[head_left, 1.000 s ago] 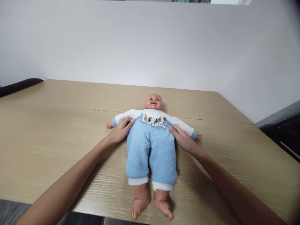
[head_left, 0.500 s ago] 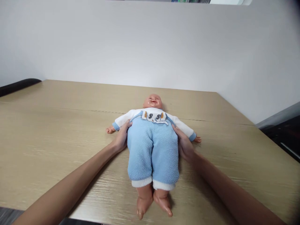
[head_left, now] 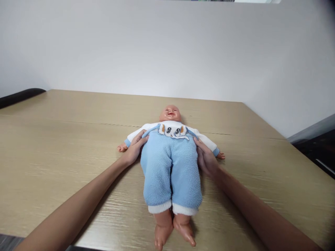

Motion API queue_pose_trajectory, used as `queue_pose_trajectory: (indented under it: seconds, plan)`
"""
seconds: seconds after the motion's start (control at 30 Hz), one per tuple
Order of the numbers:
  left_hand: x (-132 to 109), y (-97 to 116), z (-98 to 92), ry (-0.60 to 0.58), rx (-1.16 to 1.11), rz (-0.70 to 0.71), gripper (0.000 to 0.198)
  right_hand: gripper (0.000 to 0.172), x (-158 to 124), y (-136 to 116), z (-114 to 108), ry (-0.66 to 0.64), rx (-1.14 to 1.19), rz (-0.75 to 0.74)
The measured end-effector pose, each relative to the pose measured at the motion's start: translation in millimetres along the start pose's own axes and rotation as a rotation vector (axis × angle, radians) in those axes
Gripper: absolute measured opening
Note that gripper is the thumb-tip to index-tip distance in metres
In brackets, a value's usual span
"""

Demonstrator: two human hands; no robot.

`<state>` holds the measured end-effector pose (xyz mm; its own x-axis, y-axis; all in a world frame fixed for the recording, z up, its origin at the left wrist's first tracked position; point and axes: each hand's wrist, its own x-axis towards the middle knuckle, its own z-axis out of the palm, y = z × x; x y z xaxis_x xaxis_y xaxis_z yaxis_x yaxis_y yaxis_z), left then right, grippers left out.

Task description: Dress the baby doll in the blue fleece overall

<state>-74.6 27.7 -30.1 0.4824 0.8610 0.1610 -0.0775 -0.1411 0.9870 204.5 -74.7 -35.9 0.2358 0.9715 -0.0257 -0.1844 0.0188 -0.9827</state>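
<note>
A baby doll (head_left: pixel 170 164) lies on its back on the wooden table (head_left: pixel 65 146), head away from me, bare feet at the near edge. It wears a white top with an elephant patch and fluffy light-blue trousers (head_left: pixel 171 174). My left hand (head_left: pixel 134 149) grips the doll's side at the trousers' waist, under its outstretched arm. My right hand (head_left: pixel 205 157) holds the opposite side at the same height. The fingers of both hands curl around the doll's body, partly hidden behind the fabric.
A plain white wall rises behind the table. A dark curved chair back (head_left: pixel 21 94) shows at the far left. Dark furniture (head_left: pixel 318 146) stands beyond the table's right edge. A seam runs across the tabletop behind the doll.
Both hands slid from resting near the doll's arms to clasping its sides. The doll shifted slightly toward me and its legs came closer together.
</note>
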Motion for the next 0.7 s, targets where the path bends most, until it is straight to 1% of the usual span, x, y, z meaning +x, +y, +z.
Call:
queue_pose_trajectory:
  seconds: [0.1, 0.23, 0.37, 0.47, 0.53, 0.63, 0.7]
  plan:
    - [2, 3, -0.4, 0.014, 0.036, -0.01, 0.022, 0.042, 3, 0, -3, -0.003, 0.019, -0.025]
    - [5, 6, -0.1, 0.043, 0.103, 0.03, 0.028, 0.028, 0, -1, -7, 0.027, -0.126, -0.098]
    - [6, 6, 0.1, 0.1, 0.161, 0.057, 0.04, 0.034, -7, -6, -10, 0.101, -0.305, -0.197]
    - [6, 4, 0.4, 0.121, 0.17, 0.103, 0.04, 0.029, -5, -13, -13, 0.126, -0.293, -0.184]
    - [6, 2, 0.8, 0.143, 0.202, 0.136, 0.038, 0.025, 2, -18, -16, 0.098, -0.254, -0.148]
    - [4, 1, 1.9, 0.172, 0.278, 0.168, 0.034, 0.028, 16, -27, -20, -0.015, -0.258, -0.094]
    - [3, 1, 2.6, 0.193, 0.319, 0.178, 0.033, 0.031, 25, -35, -21, -0.065, -0.3, -0.075]
